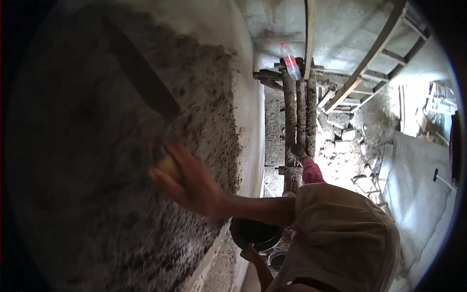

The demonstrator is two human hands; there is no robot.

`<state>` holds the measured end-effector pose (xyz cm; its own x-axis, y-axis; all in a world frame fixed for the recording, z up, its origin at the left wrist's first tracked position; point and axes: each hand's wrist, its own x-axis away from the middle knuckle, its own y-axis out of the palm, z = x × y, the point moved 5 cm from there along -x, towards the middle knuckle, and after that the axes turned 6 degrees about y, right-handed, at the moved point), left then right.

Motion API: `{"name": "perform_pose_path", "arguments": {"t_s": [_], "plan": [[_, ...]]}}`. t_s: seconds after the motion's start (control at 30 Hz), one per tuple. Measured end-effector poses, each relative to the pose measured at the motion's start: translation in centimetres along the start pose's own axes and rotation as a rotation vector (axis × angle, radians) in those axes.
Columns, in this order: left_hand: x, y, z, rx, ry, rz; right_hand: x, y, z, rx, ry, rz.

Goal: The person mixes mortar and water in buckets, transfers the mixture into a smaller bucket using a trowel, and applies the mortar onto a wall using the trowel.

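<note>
Right hand (193, 190) wrapped round yellowish handle of long-bladed trowel (148, 85), before rough-plastered wall (209, 124). Blade likely stiff, light; handle best grip. Left hand (251, 253) gripping rim of black basin (250, 234), beside wall; maybe heavy, my contents unclear.

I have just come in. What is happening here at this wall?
The person's right hand holds a long-bladed trowel before the rough dark wall; whether they touch is unclear. The left hand holds a dark round bowl by its edge. A clear bottle with a red cap is at the far end of the wooden poles.
</note>
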<state>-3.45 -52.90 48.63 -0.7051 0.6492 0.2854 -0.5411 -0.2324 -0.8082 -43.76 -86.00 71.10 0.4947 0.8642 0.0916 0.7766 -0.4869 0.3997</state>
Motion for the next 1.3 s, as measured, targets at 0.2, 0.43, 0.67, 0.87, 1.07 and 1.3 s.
{"name": "perform_pose_path", "arguments": {"t_s": [0.2,0.43,0.67,0.87,1.07,1.3], "plan": [[2.5,-3.6,-13.7,0.262,-0.025,-0.064,13.5,-3.2,1.6,0.41,-0.23,-0.316],[13.7,-5.3,-27.4,0.481,-0.303,0.512,28.2,-13.2,12.4,1.008,-0.217,-1.199],[32.8,-7.7,-26.6,0.716,-0.721,1.322,29.4,-3.2,14.7,1.088,0.043,-1.774],[47.6,1.0,-21.5,0.853,-1.213,1.809,25.4,1.0,20.9,1.306,-0.266,-2.1],[59.9,10.8,-18.5,0.852,-1.503,2.011,30.3,2.8,24.1,1.29,-0.311,-2.409],[60.0,14.9,-20.3,1.085,-1.556,1.98,41.4,4.3,27.3,1.155,-0.28,-2.452]]}}
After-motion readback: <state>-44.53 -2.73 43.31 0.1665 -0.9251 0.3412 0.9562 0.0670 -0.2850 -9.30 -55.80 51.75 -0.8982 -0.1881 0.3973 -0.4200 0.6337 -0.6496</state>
